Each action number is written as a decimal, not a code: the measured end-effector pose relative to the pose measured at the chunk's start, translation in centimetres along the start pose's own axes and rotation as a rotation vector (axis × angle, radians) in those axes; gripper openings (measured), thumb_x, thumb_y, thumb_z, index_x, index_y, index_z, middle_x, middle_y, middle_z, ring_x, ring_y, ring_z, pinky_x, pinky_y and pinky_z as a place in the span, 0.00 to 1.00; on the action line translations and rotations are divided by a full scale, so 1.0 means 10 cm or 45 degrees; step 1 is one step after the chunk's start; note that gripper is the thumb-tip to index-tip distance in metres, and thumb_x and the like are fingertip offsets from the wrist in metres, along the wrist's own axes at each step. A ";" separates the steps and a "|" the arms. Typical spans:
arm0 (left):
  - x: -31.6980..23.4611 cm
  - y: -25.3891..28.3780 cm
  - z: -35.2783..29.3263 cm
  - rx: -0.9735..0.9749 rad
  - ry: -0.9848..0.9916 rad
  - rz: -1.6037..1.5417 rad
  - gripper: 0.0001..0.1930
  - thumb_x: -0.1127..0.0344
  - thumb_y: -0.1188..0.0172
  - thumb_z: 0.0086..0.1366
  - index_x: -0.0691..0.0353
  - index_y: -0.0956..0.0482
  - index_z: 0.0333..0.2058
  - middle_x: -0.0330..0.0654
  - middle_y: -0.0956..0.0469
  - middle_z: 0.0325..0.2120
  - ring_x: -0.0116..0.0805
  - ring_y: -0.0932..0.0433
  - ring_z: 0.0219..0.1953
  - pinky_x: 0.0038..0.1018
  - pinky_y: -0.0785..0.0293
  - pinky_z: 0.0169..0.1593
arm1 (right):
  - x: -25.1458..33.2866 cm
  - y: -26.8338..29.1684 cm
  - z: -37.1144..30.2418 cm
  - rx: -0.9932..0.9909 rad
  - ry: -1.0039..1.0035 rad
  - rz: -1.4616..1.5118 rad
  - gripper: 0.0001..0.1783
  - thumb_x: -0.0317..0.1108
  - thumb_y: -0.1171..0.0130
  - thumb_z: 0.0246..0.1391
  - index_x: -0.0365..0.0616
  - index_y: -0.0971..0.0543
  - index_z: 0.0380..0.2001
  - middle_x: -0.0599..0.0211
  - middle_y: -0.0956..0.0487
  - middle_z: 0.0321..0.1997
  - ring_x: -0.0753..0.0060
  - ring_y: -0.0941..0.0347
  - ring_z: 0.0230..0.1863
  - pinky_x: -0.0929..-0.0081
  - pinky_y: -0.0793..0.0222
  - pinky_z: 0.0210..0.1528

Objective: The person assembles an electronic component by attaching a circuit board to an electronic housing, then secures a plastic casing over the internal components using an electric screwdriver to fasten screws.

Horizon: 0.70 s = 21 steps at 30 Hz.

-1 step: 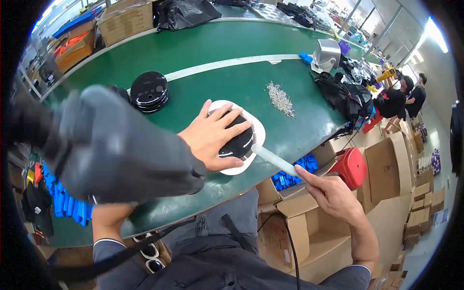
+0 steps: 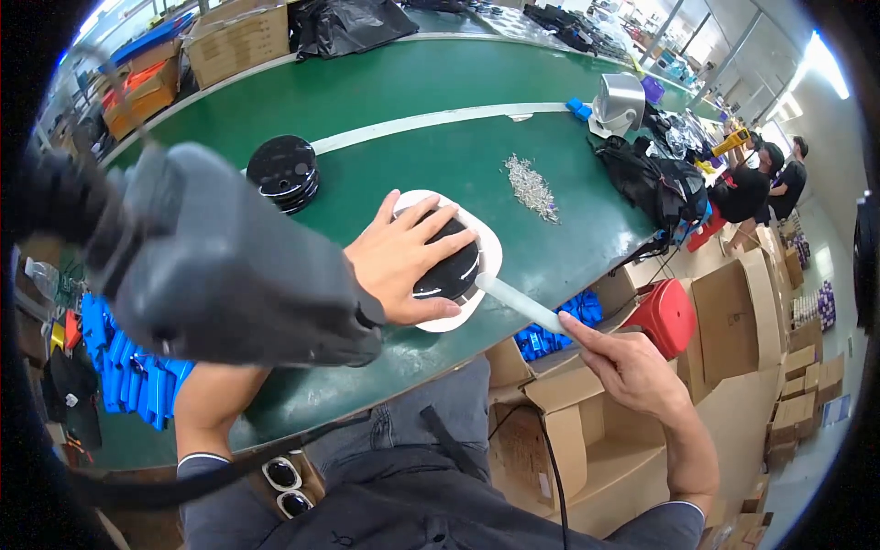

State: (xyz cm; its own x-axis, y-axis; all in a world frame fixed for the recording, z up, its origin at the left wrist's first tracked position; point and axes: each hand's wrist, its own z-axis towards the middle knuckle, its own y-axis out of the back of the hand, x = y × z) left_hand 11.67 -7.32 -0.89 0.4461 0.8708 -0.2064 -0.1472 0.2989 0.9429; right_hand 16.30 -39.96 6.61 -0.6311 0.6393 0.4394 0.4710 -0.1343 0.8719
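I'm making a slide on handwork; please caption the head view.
Left hand spread on a black disc atop a white piece; right hand holding a pale rod beside the disc.

Your left hand (image 2: 399, 266) palm down, its fingers (image 2: 451, 243) spread wide, your right hand (image 2: 634, 371) curled in a grip, one finger (image 2: 591, 337) stretched forward, both your forearms (image 2: 694, 454) bare

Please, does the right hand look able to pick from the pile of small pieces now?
Probably not freely: the right hand is gripping the pale stick. The pile itself lies uncovered on the green table, so the way there looks free.
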 end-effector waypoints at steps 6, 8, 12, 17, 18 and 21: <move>0.01 -0.02 -0.01 -0.091 -0.041 -0.017 0.40 0.45 0.34 0.52 0.56 0.34 0.62 0.57 0.39 0.62 0.56 0.42 0.66 0.61 0.52 0.65 | 0.04 0.09 0.03 0.002 0.008 -0.055 0.26 0.29 0.48 0.60 0.53 0.30 0.62 0.47 0.23 0.27 0.42 0.26 0.28 0.54 0.32 0.32; 0.02 -0.03 -0.02 -0.105 -0.036 -0.039 0.40 0.45 0.34 0.52 0.55 0.34 0.61 0.56 0.38 0.61 0.56 0.41 0.65 0.60 0.52 0.65 | 0.04 0.09 0.04 -0.009 0.015 -0.057 0.26 0.29 0.47 0.60 0.53 0.30 0.62 0.47 0.23 0.26 0.42 0.26 0.28 0.53 0.32 0.32; 0.03 0.00 -0.02 -0.110 -0.018 -0.090 0.39 0.47 0.33 0.51 0.54 0.32 0.60 0.54 0.37 0.60 0.53 0.40 0.65 0.58 0.52 0.65 | 0.05 0.13 0.07 -0.029 0.054 -0.076 0.27 0.25 0.46 0.59 0.52 0.29 0.62 0.47 0.26 0.26 0.51 0.30 0.22 0.65 0.32 0.29; 0.03 -0.03 0.02 -0.135 -0.024 -0.124 0.38 0.49 0.32 0.49 0.53 0.30 0.59 0.52 0.35 0.59 0.52 0.39 0.64 0.56 0.50 0.64 | 0.06 0.16 0.08 0.018 -0.015 -0.097 0.27 0.25 0.45 0.59 0.52 0.29 0.62 0.46 0.26 0.26 0.50 0.30 0.22 0.64 0.33 0.29; 0.02 -0.03 0.02 -0.145 -0.015 -0.121 0.38 0.49 0.31 0.48 0.53 0.30 0.59 0.52 0.35 0.59 0.52 0.38 0.63 0.56 0.50 0.64 | 0.05 0.17 0.09 0.015 -0.015 -0.092 0.26 0.28 0.46 0.59 0.53 0.28 0.61 0.46 0.25 0.24 0.46 0.28 0.24 0.59 0.33 0.30; 0.01 -0.02 0.03 -0.150 -0.022 -0.157 0.38 0.50 0.31 0.48 0.53 0.29 0.58 0.52 0.34 0.59 0.53 0.38 0.63 0.55 0.50 0.64 | 0.05 0.21 0.12 0.019 0.001 -0.103 0.25 0.30 0.46 0.59 0.53 0.27 0.60 0.45 0.25 0.23 0.42 0.26 0.27 0.53 0.33 0.31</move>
State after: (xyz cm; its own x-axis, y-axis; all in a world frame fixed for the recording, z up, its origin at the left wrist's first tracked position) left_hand 11.99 -7.36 -1.04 0.4822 0.8182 -0.3130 -0.1922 0.4474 0.8735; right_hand 17.74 -39.02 8.37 -0.6682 0.6468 0.3677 0.4273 -0.0709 0.9013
